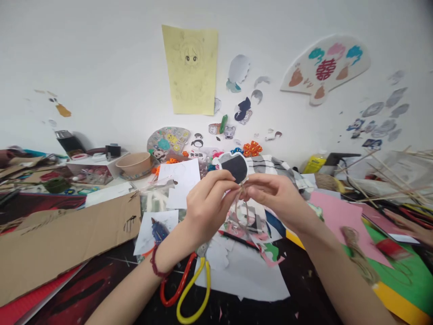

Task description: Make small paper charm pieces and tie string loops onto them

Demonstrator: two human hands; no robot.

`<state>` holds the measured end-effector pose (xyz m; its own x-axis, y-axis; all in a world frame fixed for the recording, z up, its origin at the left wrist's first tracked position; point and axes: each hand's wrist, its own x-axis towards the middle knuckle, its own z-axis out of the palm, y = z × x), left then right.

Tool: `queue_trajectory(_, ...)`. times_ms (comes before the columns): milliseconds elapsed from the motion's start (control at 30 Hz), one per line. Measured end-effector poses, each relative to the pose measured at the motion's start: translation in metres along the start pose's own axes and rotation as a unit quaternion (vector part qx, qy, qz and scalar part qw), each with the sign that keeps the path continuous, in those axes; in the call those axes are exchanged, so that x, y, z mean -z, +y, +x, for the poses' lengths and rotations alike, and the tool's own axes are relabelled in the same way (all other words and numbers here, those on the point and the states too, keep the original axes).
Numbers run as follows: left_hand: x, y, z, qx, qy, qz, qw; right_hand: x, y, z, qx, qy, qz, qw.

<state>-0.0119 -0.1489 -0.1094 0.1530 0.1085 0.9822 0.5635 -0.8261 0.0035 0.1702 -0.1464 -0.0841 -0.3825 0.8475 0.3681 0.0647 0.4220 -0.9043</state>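
Note:
Above the middle of the table, my left hand [209,203] pinches a small paper cutout [236,167] with a dark grey patch and a white border. Close against it, my right hand [275,194] has thumb and fingers pressed together on a thin twine [242,212]. The twine hangs in a loop below the fingertips, at the cutout's lower edge. Whether it is tied to the cutout I cannot tell. Scissors [191,289] with one red and one yellow handle lie below my left wrist, their blades partly hidden under paper scraps.
Brown cardboard [74,243] lies at the left, with a wooden bowl [134,163] behind it. White paper [246,271] and scraps cover the middle. At the right are pink paper [338,216], a green sheet [406,271] and a twine bundle [360,257]. A wall stands behind.

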Motion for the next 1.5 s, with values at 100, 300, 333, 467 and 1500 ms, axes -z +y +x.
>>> queue_trajectory(100, -0.004, 0.000, -0.005, -0.015, 0.006, 0.022, 1.000, -0.006, 0.004, 0.000, 0.028, 0.025, 0.022, 0.999)
queue_trajectory(300, 0.011, 0.007, 0.012, -0.008, -0.044, 0.047, 0.998, -0.006, 0.009, 0.002, 0.042, 0.095, 0.061, 0.993)
queue_trajectory(333, 0.018, 0.010, 0.018, 0.013, -0.050, 0.056, 0.997, -0.004, 0.009, 0.003, 0.040, 0.099, 0.064, 0.992)
queue_trajectory(467, 0.050, 0.023, 0.023, 0.134, -0.187, 0.195, 0.953, 0.003, 0.010, 0.004, 0.034, 0.104, 0.081, 0.991)
queue_trajectory(1500, 0.107, 0.049, -0.129, 0.537, -0.237, 0.082, 0.805, -0.015, 0.089, -0.038, -0.051, 0.150, 0.116, 0.981)
